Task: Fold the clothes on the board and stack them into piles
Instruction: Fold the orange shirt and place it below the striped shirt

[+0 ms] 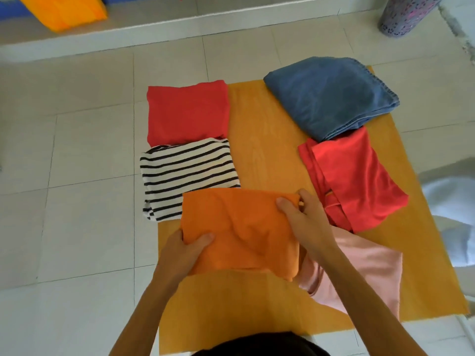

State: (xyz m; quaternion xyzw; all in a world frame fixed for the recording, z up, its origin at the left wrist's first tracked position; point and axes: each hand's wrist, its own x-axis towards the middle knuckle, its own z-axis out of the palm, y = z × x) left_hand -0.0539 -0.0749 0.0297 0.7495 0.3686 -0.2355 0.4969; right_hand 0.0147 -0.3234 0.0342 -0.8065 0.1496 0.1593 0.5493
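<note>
A folded orange garment point(239, 229) is held over the near middle of the yellow-orange board point(267, 140). My left hand point(187, 249) grips its near left corner. My right hand point(299, 211) pinches its far right corner. On the board's left edge lie a folded red garment point(187, 111) and, nearer, a folded black-and-white striped garment point(185, 173). At the far right lies a folded blue garment point(331, 96), with a loosely folded red garment point(352, 178) in front of it. A pink garment point(365, 268) lies unfolded under my right forearm.
The board rests on a pale tiled floor point(77, 150). A low white step point(159, 21) runs along the back, with an orange bag point(64, 11) on it. A patterned cylinder point(406, 14) stands at the back right. White cloth point(452, 214) lies at the right edge.
</note>
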